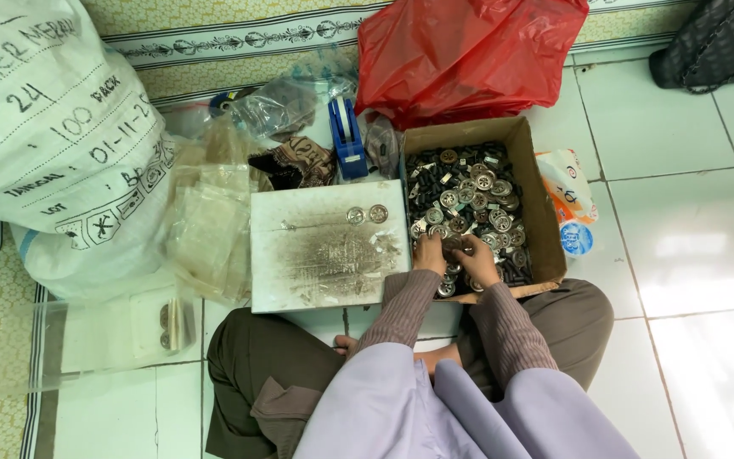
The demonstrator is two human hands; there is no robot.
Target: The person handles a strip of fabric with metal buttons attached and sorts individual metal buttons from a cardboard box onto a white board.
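Both my hands reach into a brown cardboard box full of small silver discs and black parts. My left hand rests on the parts near the box's front left corner. My right hand lies beside it, fingers curled among the discs; whether either hand holds a piece is hidden. Left of the box lies a worn white board with two silver discs near its far right corner.
A big white printed sack stands at the left, with clear plastic bags beside it. A blue tape dispenser and a red plastic bag sit behind the board and box. A clear packet lies front left.
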